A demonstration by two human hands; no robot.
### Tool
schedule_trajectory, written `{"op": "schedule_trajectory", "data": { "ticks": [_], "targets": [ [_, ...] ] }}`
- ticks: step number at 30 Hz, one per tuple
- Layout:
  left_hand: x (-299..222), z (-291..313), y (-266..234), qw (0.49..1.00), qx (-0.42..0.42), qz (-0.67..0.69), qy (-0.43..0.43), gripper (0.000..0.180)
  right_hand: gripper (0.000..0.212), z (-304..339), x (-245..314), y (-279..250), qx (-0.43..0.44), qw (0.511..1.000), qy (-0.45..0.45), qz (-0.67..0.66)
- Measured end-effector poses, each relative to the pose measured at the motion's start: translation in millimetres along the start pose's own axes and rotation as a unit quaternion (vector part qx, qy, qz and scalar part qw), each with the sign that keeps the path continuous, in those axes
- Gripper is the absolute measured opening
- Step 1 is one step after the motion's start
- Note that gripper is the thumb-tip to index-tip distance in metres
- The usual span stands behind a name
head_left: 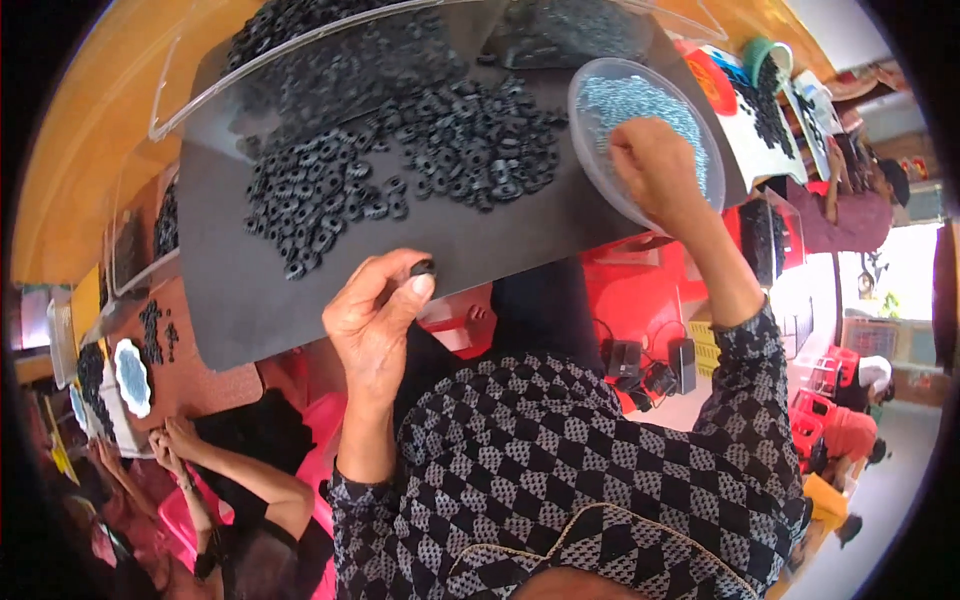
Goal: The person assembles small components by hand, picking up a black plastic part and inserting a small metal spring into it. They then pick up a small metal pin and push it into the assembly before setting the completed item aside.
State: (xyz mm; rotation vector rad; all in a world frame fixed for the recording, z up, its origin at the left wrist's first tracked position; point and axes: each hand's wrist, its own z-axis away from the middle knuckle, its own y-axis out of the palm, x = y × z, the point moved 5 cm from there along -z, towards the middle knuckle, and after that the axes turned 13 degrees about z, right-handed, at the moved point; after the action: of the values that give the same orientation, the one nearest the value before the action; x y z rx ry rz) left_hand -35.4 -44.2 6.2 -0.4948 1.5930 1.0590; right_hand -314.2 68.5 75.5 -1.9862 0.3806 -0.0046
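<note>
Left hand [375, 315] pinches a small black part [423, 267] by the near edge of the grey surface [480, 240]. Right hand [657, 170], fingers curled, at the clear bowl [594, 165] of silvery pieces [640, 98]; cannot tell whether it grips any. Black heap [480, 150] lies beyond.
</note>
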Motion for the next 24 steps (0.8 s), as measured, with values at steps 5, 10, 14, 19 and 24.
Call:
{"op": "schedule_trajectory", "data": {
  "ticks": [5,10,14,19,24],
  "targets": [
    [-1.8,1.1,-0.6,0.999,-0.001,0.041,-0.011,0.016,0.008,-10.2,39.0,-28.6,0.041,0.987,0.056,-0.143],
    [1.3,3.8,6.2,0.998,0.010,0.063,-0.020,0.016,0.010,-23.8,113.3,-38.3,-0.003,0.948,-0.109,-0.299],
    [-3.7,4.2,7.8,0.998,0.010,0.066,-0.022,0.017,0.015,-29.2,143.7,-37.2,-0.008,0.929,-0.141,-0.343],
    [-2.7,5.1,2.9,0.998,0.027,-0.005,0.052,0.017,0.023,-27.0,157.0,-35.5,-0.022,0.935,-0.166,-0.312],
    [-3.6,8.6,4.1,0.998,0.001,0.005,0.060,0.017,0.035,-19.5,172.0,-37.8,-0.007,0.951,-0.215,-0.222]
  ]
}}
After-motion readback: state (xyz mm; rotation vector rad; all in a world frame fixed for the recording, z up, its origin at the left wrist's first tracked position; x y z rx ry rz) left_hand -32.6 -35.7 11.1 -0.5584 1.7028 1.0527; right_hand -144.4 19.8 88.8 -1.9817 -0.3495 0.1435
